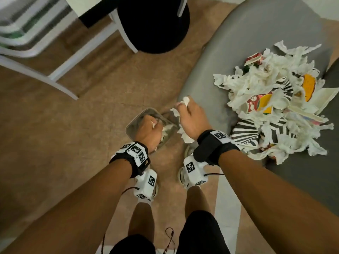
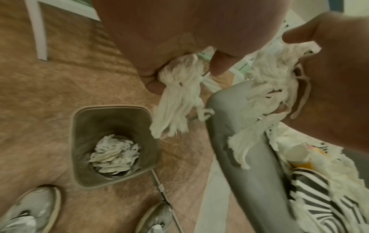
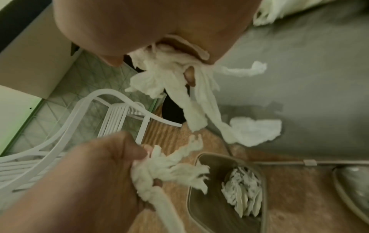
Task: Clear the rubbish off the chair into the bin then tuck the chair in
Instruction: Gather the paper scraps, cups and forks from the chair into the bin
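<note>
A grey chair seat (image 1: 256,43) carries a heap of rubbish (image 1: 275,99): torn white tissue, striped paper plates and coloured scraps. On the floor beside the seat's edge stands a grey bin (image 2: 76,141) with tissue and plate pieces at its bottom. My left hand (image 1: 152,127) hovers over the bin's mouth and grips a wad of tissue (image 2: 179,88). My right hand (image 1: 185,109) hangs at the chair's edge, just right of the bin, fingers curled round a larger bunch of tissue (image 3: 169,75). A loose tissue piece (image 3: 257,130) lies on the seat below it.
A white slatted chair (image 1: 36,33) and its legs stand at the far left, a round black object (image 1: 156,24) beyond the bin. My shoes (image 2: 30,212) stand on the brown floor just in front of the bin. A thin cable (image 2: 163,189) runs past it.
</note>
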The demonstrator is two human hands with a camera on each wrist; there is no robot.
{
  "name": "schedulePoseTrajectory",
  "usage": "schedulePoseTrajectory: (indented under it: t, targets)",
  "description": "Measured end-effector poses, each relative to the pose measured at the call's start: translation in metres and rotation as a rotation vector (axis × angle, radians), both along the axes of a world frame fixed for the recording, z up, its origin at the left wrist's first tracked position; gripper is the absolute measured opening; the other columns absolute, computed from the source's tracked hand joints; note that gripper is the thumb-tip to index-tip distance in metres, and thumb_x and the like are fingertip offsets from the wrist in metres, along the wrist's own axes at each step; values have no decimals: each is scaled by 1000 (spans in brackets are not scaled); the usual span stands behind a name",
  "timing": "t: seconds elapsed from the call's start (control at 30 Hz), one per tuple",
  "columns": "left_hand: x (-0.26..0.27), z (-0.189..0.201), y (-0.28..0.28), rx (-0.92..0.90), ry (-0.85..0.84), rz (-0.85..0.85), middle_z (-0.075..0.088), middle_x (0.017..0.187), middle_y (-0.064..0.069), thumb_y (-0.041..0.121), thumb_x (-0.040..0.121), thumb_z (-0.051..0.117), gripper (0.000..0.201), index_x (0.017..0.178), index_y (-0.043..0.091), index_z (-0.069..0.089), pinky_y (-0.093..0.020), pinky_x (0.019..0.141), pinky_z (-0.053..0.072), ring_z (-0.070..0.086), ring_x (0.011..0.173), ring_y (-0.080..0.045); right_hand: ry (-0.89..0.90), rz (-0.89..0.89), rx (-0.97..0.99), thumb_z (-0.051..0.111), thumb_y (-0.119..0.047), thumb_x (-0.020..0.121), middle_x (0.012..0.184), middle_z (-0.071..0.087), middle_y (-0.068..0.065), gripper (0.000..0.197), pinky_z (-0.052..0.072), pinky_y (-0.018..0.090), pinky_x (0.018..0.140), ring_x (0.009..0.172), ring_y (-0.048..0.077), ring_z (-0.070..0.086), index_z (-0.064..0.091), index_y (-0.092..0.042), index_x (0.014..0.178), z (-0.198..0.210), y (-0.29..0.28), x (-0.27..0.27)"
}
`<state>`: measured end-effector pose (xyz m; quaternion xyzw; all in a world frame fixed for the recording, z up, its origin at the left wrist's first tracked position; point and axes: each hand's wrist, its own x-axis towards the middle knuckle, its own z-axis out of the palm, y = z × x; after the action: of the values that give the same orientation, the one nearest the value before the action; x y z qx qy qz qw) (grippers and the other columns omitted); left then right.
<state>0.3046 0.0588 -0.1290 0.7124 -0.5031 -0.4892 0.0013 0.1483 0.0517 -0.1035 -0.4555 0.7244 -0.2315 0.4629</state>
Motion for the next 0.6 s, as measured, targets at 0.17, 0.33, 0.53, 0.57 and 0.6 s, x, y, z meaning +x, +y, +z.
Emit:
schedulePoseTrajectory:
  t: [0.17,0.33,0.53,0.57,0.6]
  targets:
    - [44,-42,16,40,35,-44,37,133,-12,-4,91,42,41,130,6,37,-35,99,42,48,114,-26,-107,-17,78,52,-28,77,98,57,12,18,45,33,72,86,23,56,49,-18,92,-39,12,47]
    - [63,-67,19,161,70,-64,59,131,-4,33,88,44,71,152,32,13,-43,99,50,63,108,-28,-194,-38,114,46,-13,71,110,58,14,36,51,30,80,96,22,61,50,-17,107,-61,24,76]
    - [99,-65,12,81,-23,-21,64,127,-10,26,96,46,44,139,23,43,-39,94,51,62,112,-33,-82,70,228,60,-8,86,127,57,7,45,49,36,99,115,23,58,45,-19,126,-72,25,93]
    - [105,-64,8,69,-33,-25,64,125,-12,21,96,45,40,136,18,46,-36,91,50,62,111,-34,-34,131,253,65,-13,86,134,53,7,55,46,36,102,121,24,56,41,-20,136,-73,24,95]
    - [110,-62,4,66,-46,-37,63,127,-15,17,96,44,39,134,13,47,-32,88,47,61,113,-35,15,197,276,69,-20,85,141,48,8,68,44,36,106,126,25,53,36,-22,145,-75,24,97]
